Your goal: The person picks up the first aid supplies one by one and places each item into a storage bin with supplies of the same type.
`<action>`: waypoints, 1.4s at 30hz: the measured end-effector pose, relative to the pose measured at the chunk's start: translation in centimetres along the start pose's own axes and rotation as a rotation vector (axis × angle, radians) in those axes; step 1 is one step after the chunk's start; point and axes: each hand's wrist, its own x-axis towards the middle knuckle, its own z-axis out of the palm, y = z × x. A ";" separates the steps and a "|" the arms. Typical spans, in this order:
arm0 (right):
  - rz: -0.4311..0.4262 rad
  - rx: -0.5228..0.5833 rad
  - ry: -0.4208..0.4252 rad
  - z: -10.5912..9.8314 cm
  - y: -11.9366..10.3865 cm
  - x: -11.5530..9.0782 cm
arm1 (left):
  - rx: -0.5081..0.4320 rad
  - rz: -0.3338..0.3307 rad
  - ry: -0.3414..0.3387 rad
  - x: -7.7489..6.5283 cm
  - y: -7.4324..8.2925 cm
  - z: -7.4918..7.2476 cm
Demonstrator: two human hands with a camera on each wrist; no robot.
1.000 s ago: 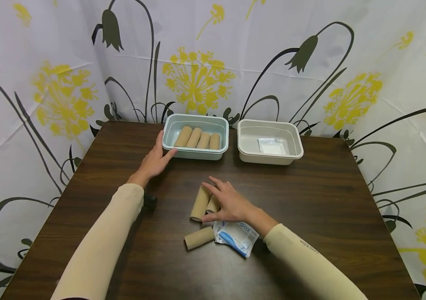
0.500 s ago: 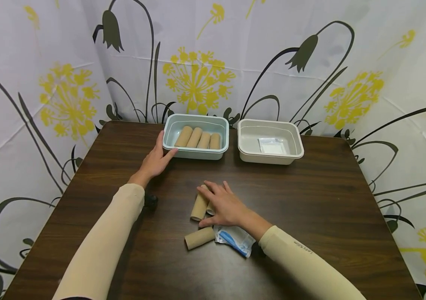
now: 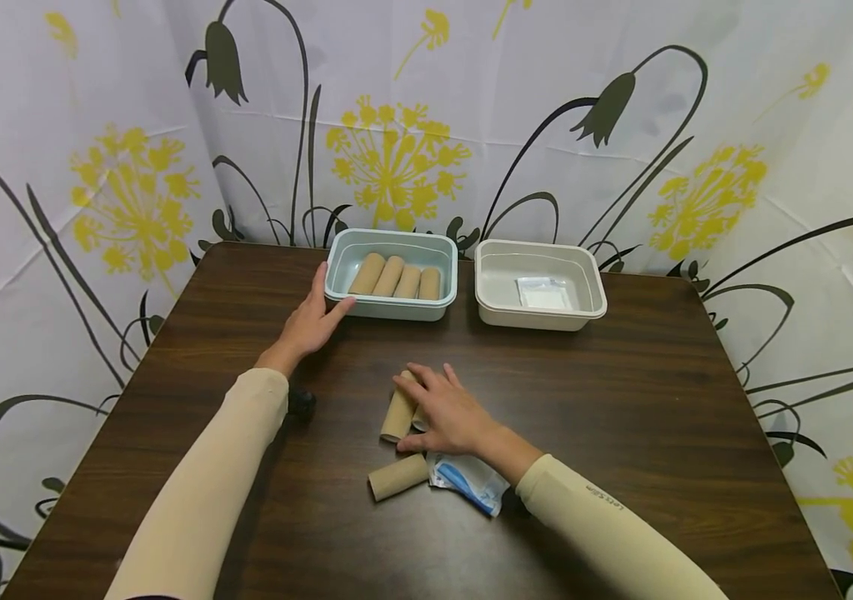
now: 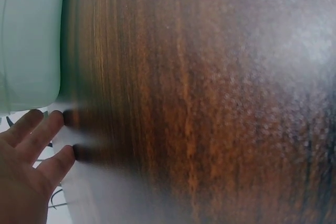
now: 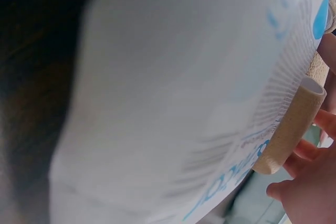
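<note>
My left hand [image 3: 308, 323] rests at the front left corner of the pale blue bin [image 3: 396, 307], its fingers extended along the side and its thumb at the front rim. Several cardboard tubes [image 3: 389, 276] lie side by side in that bin. Mid-table, my right hand [image 3: 454, 417] is spread, palm down, over two more tubes; one tube [image 3: 398, 414] sticks out left of it, the other is mostly hidden. Nearer me lie a loose cardboard tube [image 3: 398, 477] and a white-and-blue printed packet [image 3: 469, 482], partly under the right wrist. The packet [image 5: 173, 98] fills much of the right wrist view.
A beige bin [image 3: 539, 319] stands right of the blue one, holding a small white packet [image 3: 544, 292]. Both sit near the back edge of the dark wooden table [image 3: 621, 400]. Behind the table hangs a white curtain [image 3: 531, 75] printed with flowers.
My right hand has shifted slightly left and lies further over the two middle tubes, its wrist covering more of the printed packet. The left hand has stayed at the blue bin.
</note>
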 end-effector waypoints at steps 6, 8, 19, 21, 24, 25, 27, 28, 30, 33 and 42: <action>-0.005 0.002 -0.001 -0.2 -0.3 0.0 | 0.005 0.002 0.008 -0.3 -0.1 -0.2; -0.001 0.003 -0.009 -0.2 -0.4 0.0 | 0.003 0.004 0.009 -0.3 -0.1 -0.1; -0.012 0.000 0.041 -1.2 -0.6 0.2 | 0.002 0.005 0.001 -0.3 -0.2 0.0; -0.018 -0.005 0.058 -1.5 -0.6 0.4 | -0.001 0.006 0.001 -0.2 -0.2 0.0; -0.027 -0.007 0.079 -2.1 -0.6 0.7 | -0.003 0.005 0.003 -0.3 -0.2 0.0; -0.029 -0.008 0.087 -2.2 -0.6 0.8 | -0.003 0.006 0.004 -0.3 -0.2 0.0; -0.032 -0.010 0.098 -2.7 -0.6 1.0 | -0.003 0.005 0.006 -0.3 -0.3 0.0; -0.031 -0.007 0.102 -2.9 -0.5 1.1 | -0.003 0.004 0.007 -0.3 -0.3 0.0; -0.035 -0.011 0.116 -3.4 -0.5 1.4 | -0.003 0.004 0.006 -0.3 -0.3 0.0; -0.044 -0.010 0.142 -4.2 -0.3 1.9 | -0.006 0.001 0.008 -0.2 -0.3 0.1; -0.013 0.041 0.252 -6.6 1.0 4.2 | -0.014 0.004 0.000 0.0 -0.1 0.1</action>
